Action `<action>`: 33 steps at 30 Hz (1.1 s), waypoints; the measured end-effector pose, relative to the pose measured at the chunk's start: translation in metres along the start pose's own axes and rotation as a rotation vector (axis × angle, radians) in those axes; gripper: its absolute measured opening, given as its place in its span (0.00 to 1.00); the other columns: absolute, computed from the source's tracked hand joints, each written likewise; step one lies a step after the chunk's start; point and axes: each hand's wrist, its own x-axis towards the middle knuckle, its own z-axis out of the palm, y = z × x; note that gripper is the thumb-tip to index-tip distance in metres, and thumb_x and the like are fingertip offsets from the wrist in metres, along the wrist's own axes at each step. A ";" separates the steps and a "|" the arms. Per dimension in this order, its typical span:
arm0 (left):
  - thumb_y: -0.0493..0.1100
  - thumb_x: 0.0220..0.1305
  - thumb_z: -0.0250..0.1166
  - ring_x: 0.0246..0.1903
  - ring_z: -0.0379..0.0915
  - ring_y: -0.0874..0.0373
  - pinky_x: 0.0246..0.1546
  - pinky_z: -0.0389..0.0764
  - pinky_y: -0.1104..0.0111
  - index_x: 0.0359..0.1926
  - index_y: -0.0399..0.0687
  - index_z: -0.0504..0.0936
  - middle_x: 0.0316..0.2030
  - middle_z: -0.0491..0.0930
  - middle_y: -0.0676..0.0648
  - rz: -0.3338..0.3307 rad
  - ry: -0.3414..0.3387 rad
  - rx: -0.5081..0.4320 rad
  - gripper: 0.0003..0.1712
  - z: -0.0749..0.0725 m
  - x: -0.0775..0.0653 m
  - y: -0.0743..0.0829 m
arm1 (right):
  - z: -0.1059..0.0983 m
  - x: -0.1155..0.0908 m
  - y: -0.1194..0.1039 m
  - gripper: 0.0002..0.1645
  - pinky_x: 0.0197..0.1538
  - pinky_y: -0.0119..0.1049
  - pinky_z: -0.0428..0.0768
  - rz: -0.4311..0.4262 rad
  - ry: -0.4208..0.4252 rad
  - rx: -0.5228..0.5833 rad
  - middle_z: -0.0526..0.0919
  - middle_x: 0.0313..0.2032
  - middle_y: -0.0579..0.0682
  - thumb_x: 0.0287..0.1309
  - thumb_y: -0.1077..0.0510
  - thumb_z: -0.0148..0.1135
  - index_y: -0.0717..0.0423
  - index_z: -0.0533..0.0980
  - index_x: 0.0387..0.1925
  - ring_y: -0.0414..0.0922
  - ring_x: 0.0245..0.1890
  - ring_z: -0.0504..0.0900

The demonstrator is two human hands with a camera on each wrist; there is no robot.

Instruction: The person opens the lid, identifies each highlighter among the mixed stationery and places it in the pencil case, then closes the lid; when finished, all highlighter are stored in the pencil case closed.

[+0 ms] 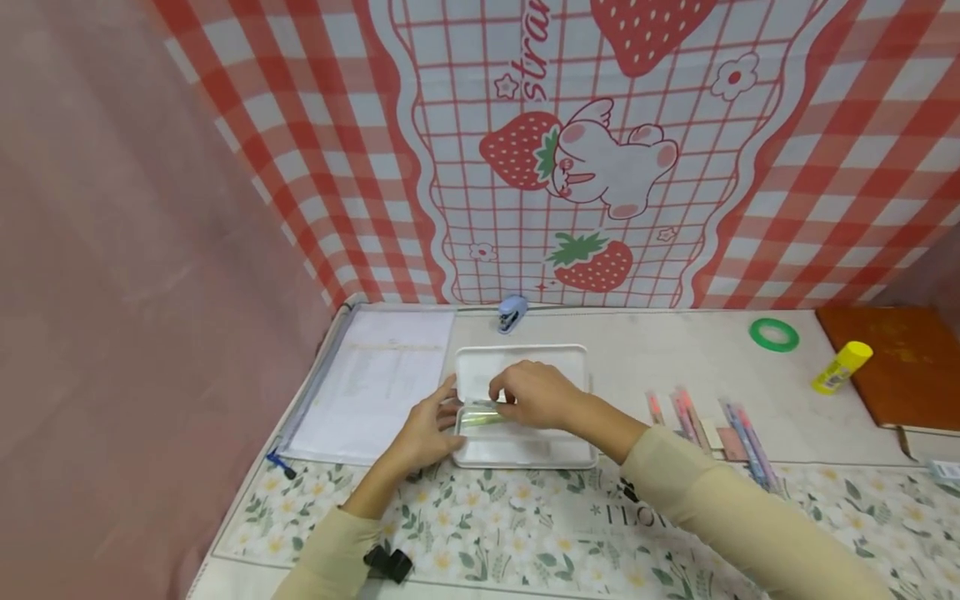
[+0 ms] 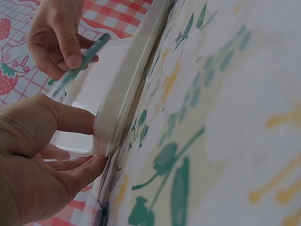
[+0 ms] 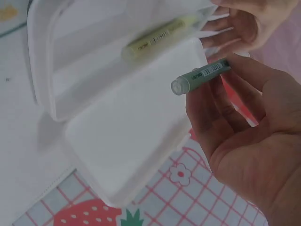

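A white pencil case (image 1: 525, 452) lies with its lid folded back in the middle of the desk. My left hand (image 1: 423, 429) grips its left end, thumb on the rim and fingers beneath, as the left wrist view shows. A green pen (image 3: 204, 75) with a barcode label is pinched between thumb and fingers of my right hand (image 1: 540, 396), held over the case. Inside the tray rests a yellow-green pen (image 3: 160, 37), lying lengthwise near the left end.
Papers (image 1: 375, 375) lie at left, a blue stapler (image 1: 512, 317) behind the case. Rightward are several pens (image 1: 750, 442), a green tape roll (image 1: 757, 333), a yellow glue stick (image 1: 842, 367) and a brown notebook (image 1: 900, 367). A black clip (image 1: 390, 564) sits near my left sleeve.
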 end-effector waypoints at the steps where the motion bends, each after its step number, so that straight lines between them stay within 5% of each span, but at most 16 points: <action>1: 0.22 0.45 0.65 0.57 0.70 0.39 0.57 0.78 0.63 0.73 0.41 0.44 0.64 0.61 0.33 0.000 0.000 0.005 0.57 0.000 0.000 0.000 | 0.003 0.001 0.000 0.08 0.25 0.30 0.76 0.002 -0.011 0.001 0.81 0.25 0.40 0.54 0.56 0.65 0.49 0.83 0.37 0.37 0.26 0.76; 6: 0.21 0.45 0.65 0.57 0.70 0.39 0.56 0.78 0.63 0.73 0.41 0.44 0.64 0.62 0.33 0.011 0.001 0.002 0.58 0.001 0.001 -0.001 | 0.021 0.009 0.003 0.08 0.24 0.29 0.76 0.013 -0.066 0.001 0.82 0.26 0.43 0.54 0.57 0.66 0.50 0.83 0.37 0.37 0.25 0.75; 12: 0.21 0.45 0.66 0.56 0.70 0.40 0.56 0.78 0.65 0.73 0.40 0.44 0.64 0.62 0.33 0.008 -0.003 0.013 0.58 0.001 0.000 0.000 | 0.043 0.013 0.003 0.05 0.29 0.32 0.81 0.012 -0.092 -0.157 0.84 0.32 0.42 0.53 0.54 0.67 0.46 0.83 0.34 0.40 0.29 0.80; 18: 0.21 0.45 0.66 0.56 0.71 0.40 0.56 0.78 0.64 0.73 0.40 0.44 0.63 0.63 0.34 0.012 -0.004 0.014 0.58 0.000 0.000 0.000 | 0.053 0.016 -0.001 0.02 0.24 0.33 0.78 0.031 -0.066 -0.263 0.82 0.28 0.42 0.55 0.52 0.65 0.44 0.81 0.29 0.41 0.26 0.78; 26: 0.21 0.45 0.65 0.57 0.70 0.40 0.56 0.78 0.65 0.73 0.41 0.44 0.64 0.62 0.35 0.007 -0.005 0.011 0.58 0.001 0.002 0.001 | 0.045 0.012 0.002 0.05 0.23 0.32 0.77 0.034 -0.023 -0.237 0.80 0.25 0.41 0.52 0.51 0.67 0.44 0.78 0.25 0.40 0.24 0.75; 33: 0.21 0.44 0.66 0.56 0.71 0.40 0.56 0.78 0.63 0.73 0.41 0.45 0.63 0.63 0.34 -0.014 0.009 0.006 0.58 0.001 0.000 0.002 | 0.018 -0.002 0.002 0.18 0.27 0.35 0.81 0.076 0.052 -0.156 0.83 0.34 0.44 0.52 0.45 0.66 0.47 0.82 0.44 0.42 0.31 0.81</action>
